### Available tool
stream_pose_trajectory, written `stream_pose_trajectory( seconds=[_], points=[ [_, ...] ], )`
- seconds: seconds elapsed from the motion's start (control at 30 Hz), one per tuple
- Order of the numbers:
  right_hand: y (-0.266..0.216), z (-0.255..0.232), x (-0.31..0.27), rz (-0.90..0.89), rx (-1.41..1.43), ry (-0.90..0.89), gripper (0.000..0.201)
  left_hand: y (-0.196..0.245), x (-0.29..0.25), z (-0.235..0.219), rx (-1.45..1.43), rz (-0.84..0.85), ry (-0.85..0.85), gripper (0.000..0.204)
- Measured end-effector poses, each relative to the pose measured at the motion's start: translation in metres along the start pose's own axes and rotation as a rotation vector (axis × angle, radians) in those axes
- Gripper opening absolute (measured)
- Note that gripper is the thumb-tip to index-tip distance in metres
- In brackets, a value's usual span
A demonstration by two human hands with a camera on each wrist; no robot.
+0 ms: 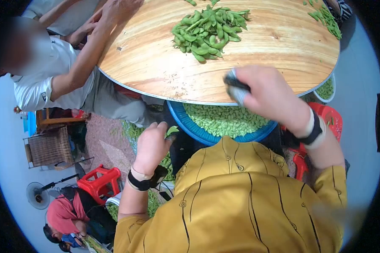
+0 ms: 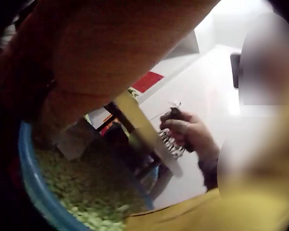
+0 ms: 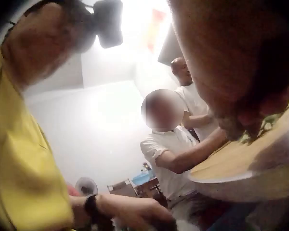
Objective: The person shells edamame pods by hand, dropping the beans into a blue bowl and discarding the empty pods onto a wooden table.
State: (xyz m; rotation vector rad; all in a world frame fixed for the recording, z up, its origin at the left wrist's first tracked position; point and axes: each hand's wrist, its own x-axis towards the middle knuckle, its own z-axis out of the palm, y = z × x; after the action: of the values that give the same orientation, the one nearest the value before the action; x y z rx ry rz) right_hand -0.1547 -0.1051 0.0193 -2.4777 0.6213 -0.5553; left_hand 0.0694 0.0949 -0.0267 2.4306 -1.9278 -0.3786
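My left hand hangs below the table edge and pinches a small green pod between fingers and thumb. The right hand hovers over the near edge of the round wooden table, gripping a small dark and grey tool; the left wrist view shows that right hand curled round the tool. A blue basin of shelled green beans sits under the table edge, in front of my yellow shirt. A pile of green pods lies on the table beyond the right hand.
A person in a white shirt sits at the left with hands on the table. More pods lie at the far right. A white bowl of beans, red stools, a wicker basket and a fan stand around.
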Motion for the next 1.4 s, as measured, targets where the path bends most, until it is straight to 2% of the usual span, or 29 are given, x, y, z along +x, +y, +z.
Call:
stream_pose_trajectory(
  seconds=[0.07,0.1,0.13,0.17,0.23,0.3,0.33,0.37,0.43,0.47,0.5,0.57,0.6,0.63,0.7,0.73,0.77,0.83,0.87,0.9,0.97,1.1,1.17,1.23,1.3,1.33,1.4],
  points=[
    [0.003,0.003,0.032,-0.129,-0.112,0.057,0.012,0.008,0.004,-0.012,-0.306,0.012,-0.003,0.025],
    [0.01,0.013,0.048,-0.224,-0.131,0.141,0.012,0.012,0.006,-0.014,-0.314,0.01,-0.013,0.025],
    [0.017,0.024,0.06,-0.314,-0.146,0.223,0.013,0.016,0.01,-0.015,-0.362,0.064,0.055,0.023],
    [0.022,0.028,0.071,-0.297,-0.141,0.21,0.013,0.022,0.013,-0.015,-0.411,0.119,0.12,0.021],
    [0.025,0.032,0.082,-0.343,-0.311,0.146,0.015,0.028,0.018,-0.014,-0.613,0.098,0.162,0.012],
    [0.011,0.01,0.074,-0.279,-0.238,0.079,0.015,0.038,0.025,-0.022,-0.682,0.125,0.285,0.011],
    [0.001,-0.002,0.071,-0.233,-0.165,0.021,0.016,0.037,0.028,-0.021,-0.765,0.067,0.279,0.011],
    [-0.004,-0.009,0.067,-0.233,-0.163,0.012,0.016,0.04,0.032,-0.022,-0.91,0.063,0.306,0.015],
    [-0.005,-0.023,0.053,-0.15,0.027,0.041,0.014,0.052,0.044,-0.031,-1.018,0.102,0.466,0.02],
    [0.001,-0.022,0.046,-0.091,-0.044,-0.091,0.022,0.059,0.051,-0.034,-1.047,0.153,0.535,0.024],
    [0.001,-0.021,0.037,-0.088,-0.044,-0.092,0.022,0.064,0.055,-0.038,-1.049,0.152,0.532,0.024],
    [-0.008,-0.023,0.014,-0.278,0.111,-0.008,0.018,0.073,0.061,-0.045,-1.081,0.176,0.222,0.024],
    [-0.009,-0.027,0.005,-0.262,0.093,-0.068,0.025,0.072,0.064,-0.045,-1.195,0.219,-0.055,0.027],
    [-0.008,-0.03,-0.001,-0.261,0.093,-0.067,0.025,0.083,0.064,-0.047,-1.431,0.133,-0.279,0.025],
    [-0.008,-0.031,-0.011,-0.189,0.061,-0.023,0.024,0.084,0.065,-0.043,-1.642,0.035,-0.515,0.023],
    [-0.012,-0.028,-0.016,-0.094,0.128,0.019,0.021,0.086,0.064,-0.039,-1.632,0.037,-0.518,0.023],
    [-0.011,-0.019,-0.024,-0.098,0.128,0.031,0.021,0.087,0.064,-0.035,-1.712,-0.005,-0.494,0.022],
    [-0.004,0.0,-0.037,0.221,0.52,0.093,0.027,0.093,0.062,-0.031,-1.803,-0.063,-0.388,0.017],
    [-0.007,-0.001,-0.042,0.294,0.548,0.026,0.032,0.095,0.061,-0.03,-1.745,-0.029,-0.333,0.016],
    [-0.009,0.005,-0.044,0.271,0.641,0.063,0.031,0.097,0.061,-0.029,-1.688,0.0,-0.28,0.015],
    [-0.017,-0.006,-0.045,0.328,0.627,-0.075,0.03,0.099,0.059,-0.028,-1.663,-0.036,-0.25,0.014],
    [-0.01,-0.001,-0.05,0.323,0.703,-0.068,0.031,0.104,0.059,-0.025,-1.559,0.01,-0.211,0.013],
    [-0.008,-0.001,-0.053,0.314,0.711,-0.076,0.035,0.108,0.059,-0.022,-1.453,0.091,-0.14,0.012],
    [-0.009,0.0,-0.053,0.335,0.759,-0.053,0.038,0.111,0.059,-0.02,-1.499,0.126,-0.12,0.01],
    [-0.008,0.001,-0.055,0.353,0.806,-0.031,0.04,0.107,0.062,-0.013,-0.886,0.392,0.231,0.01],
    [-0.006,0.003,-0.056,0.325,0.803,-0.037,0.041,0.107,0.062,-0.015,-0.648,0.459,0.345,0.009],
    [-0.003,0.006,-0.057,0.298,0.801,-0.039,0.042,0.106,0.06,-0.015,-0.552,0.494,0.36,0.006]
  ],
)
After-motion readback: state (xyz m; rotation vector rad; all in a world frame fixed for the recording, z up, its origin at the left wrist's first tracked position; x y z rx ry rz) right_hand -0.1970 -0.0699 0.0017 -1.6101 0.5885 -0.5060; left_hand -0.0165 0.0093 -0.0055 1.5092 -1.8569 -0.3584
